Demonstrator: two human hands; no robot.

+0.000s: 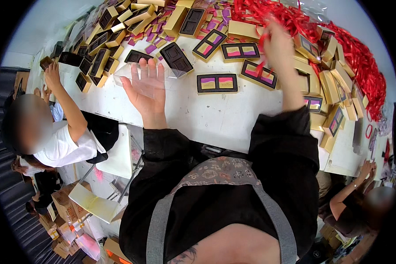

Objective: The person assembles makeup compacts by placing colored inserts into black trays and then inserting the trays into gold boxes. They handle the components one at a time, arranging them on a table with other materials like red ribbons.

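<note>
My left hand (147, 94) is raised over the white table, palm facing me and fingers stretched upward. A clear plastic sleeve (122, 79) lies across its palm, held between thumb and fingers. Farther right my right hand (277, 42) reaches to the red ribbon pile; motion blurs its fingers. A strip of red ribbon (261, 68) trails from it over a gold box (258, 75) with pink and purple packets. Between my hands sits another filled box (216, 83). Two more filled boxes (209, 45) (240, 51) lie beyond it. A dark, unfilled tray box (176, 57) is near my left fingertips.
Gold boxes heap at the far left (100, 61) and at the right (336, 83). Loose pink and purple packets (154, 42) cover the back, beside tangled red ribbons (356, 57). People work at the left (70, 136) and lower right (352, 207). A white chair (119, 154) stands at left.
</note>
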